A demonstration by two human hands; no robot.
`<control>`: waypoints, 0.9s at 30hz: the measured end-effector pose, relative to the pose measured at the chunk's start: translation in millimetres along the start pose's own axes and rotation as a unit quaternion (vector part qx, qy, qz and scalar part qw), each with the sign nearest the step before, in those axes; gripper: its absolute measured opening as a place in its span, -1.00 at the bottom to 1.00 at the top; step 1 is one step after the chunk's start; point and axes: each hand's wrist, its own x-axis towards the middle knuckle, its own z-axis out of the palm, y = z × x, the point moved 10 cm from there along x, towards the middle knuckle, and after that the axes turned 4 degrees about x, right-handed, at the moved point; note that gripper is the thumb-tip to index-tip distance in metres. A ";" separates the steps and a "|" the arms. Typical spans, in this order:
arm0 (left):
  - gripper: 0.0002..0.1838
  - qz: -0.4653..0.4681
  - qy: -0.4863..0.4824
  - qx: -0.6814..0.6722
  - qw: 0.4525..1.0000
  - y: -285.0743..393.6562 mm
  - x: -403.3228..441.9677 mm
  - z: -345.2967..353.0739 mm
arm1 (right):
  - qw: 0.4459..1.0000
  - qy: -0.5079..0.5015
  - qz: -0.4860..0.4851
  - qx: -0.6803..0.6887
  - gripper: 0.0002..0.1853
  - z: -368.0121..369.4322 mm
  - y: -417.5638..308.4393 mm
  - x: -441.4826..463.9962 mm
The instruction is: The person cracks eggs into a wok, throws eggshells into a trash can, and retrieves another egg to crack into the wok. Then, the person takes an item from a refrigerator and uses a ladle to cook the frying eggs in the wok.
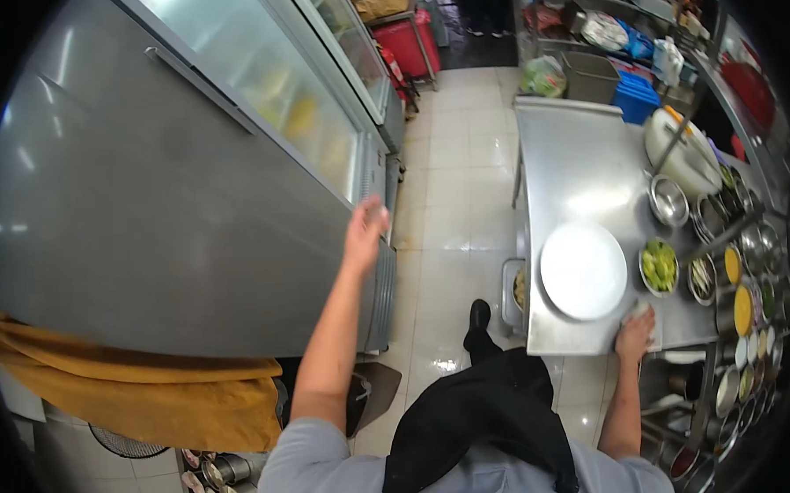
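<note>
Table (577, 168) stands at right, right hand (635, 335) at its near edge, grip indeterminable, left hand (365, 234) raised, grip apart; step is probably bracing or wiping, next requiring clearance from the plate (584, 271).

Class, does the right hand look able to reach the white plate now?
Probably yes: the right hand is near the white plate, with no obstacle showing between them on the tabletop, though whether that hand holds something is unclear.
</note>
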 end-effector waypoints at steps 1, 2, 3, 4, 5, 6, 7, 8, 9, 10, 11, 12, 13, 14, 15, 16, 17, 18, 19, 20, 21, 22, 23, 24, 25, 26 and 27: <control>-0.38 0.031 0.057 0.021 0.998 17.4 50.0 -26.2 | 1.000 -0.005 0.009 0.017 -0.33 0.1 -0.2 3.0; -0.34 0.078 0.158 0.084 0.981 31.4 98.7 -64.7 | 0.999 -0.009 0.017 0.035 -0.33 -1.7 -1.2 6.6; -0.28 0.113 0.230 0.157 0.954 52.1 142.0 -103.7 | 0.999 -0.004 0.024 0.045 -0.33 2.4 2.8 9.4; -0.16 0.117 0.305 0.266 0.907 85.1 172.5 -136.7 | 0.998 -0.002 0.029 0.054 -0.32 7.4 5.7 14.5; -0.09 0.151 0.372 0.312 0.861 101.7 206.7 -172.8 | 0.998 0.005 0.031 0.058 -0.32 4.1 4.5 16.5; -0.06 0.156 0.430 0.312 0.833 116.2 229.1 -200.9 | 0.997 0.010 0.036 0.061 -0.32 5.4 4.3 16.2; -0.02 0.159 0.481 0.312 0.804 127.2 248.9 -225.2 | 0.996 0.033 0.017 0.077 -0.32 11.1 6.4 17.9; 0.02 0.161 0.514 0.343 0.769 130.0 275.0 -253.1 | 0.994 0.057 0.002 0.092 -0.32 10.7 7.8 20.5; 0.06 0.163 0.544 0.372 0.735 127.7 299.1 -279.1 | 0.989 0.079 -0.029 0.124 -0.32 10.9 6.3 23.5; 0.02 0.188 0.561 0.377 0.713 134.7 315.4 -291.1 | 0.990 0.075 -0.025 0.116 -0.32 12.2 5.0 27.6; -0.02 0.212 0.576 0.382 0.691 144.9 324.6 -299.2 | 0.994 0.041 -0.001 0.102 -0.31 15.8 6.3 30.9; -0.12 0.187 0.577 0.377 0.700 146.7 331.3 -312.9 | 0.996 0.007 0.022 0.085 -0.31 14.4 7.7 32.0; -0.21 0.160 0.576 0.373 0.709 147.0 336.2 -324.6 | 0.996 -0.023 0.041 0.077 -0.28 20.5 17.3 37.9; -0.33 0.148 0.597 0.350 0.706 145.4 333.1 -336.6 | 0.995 -0.057 0.072 0.044 -0.27 25.6 27.9 41.4; -0.45 0.138 0.618 0.325 0.703 148.5 327.3 -337.4 | 0.992 -0.080 0.093 -0.018 -0.30 10.7 17.4 41.1; -0.51 0.157 0.617 0.244 0.731 148.0 323.5 -334.9 | 0.985 -0.101 0.114 -0.078 -0.31 -7.9 9.9 41.4; -0.56 0.173 0.616 0.158 0.752 148.7 316.1 -330.1 | 0.983 -0.050 0.135 -0.116 -0.40 -29.6 15.1 46.7; -0.56 0.168 0.612 0.156 0.756 152.0 314.0 -323.3 | 0.981 -0.048 0.140 -0.122 -0.40 -47.5 6.3 51.7; -0.58 0.184 0.610 0.096 0.765 149.2 309.2 -321.3 | 0.982 0.039 0.170 -0.068 -0.43 -87.1 -10.2 53.6; -0.59 0.197 0.607 0.038 0.769 143.4 305.9 -322.3 | 0.973 0.124 0.196 -0.015 -0.44 -126.2 -31.7 51.4; -0.59 0.192 0.605 0.041 0.772 141.9 304.2 -323.6 | 0.968 0.228 0.106 0.005 -0.55 -169.6 -88.7 50.3; -0.54 0.200 0.550 0.013 0.810 140.5 313.0 -324.0 | 0.962 0.262 0.044 0.066 -0.61 -186.3 -126.4 55.4; -0.48 0.209 0.493 -0.017 0.844 142.0 322.3 -322.9 | 0.946 0.295 -0.019 0.129 -0.66 -198.2 -163.4 60.6; -0.48 0.207 0.494 -0.016 0.844 146.1 319.0 -318.5 | 0.940 0.270 -0.071 0.194 -0.70 -198.5 -205.9 70.0; -0.42 0.194 0.521 -0.021 0.831 148.3 309.2 -308.2 | 0.927 0.242 -0.125 0.259 -0.73 -197.8 -249.9 78.1; -0.35 0.181 0.548 -0.027 0.817 148.8 301.1 -301.2 | 0.922 0.210 -0.149 0.290 -0.74 -189.1 -290.0 84.2; -0.35 0.177 0.551 -0.026 0.815 151.7 297.3 -296.8 | 0.914 0.177 -0.176 0.319 -0.75 -180.3 -329.5 88.9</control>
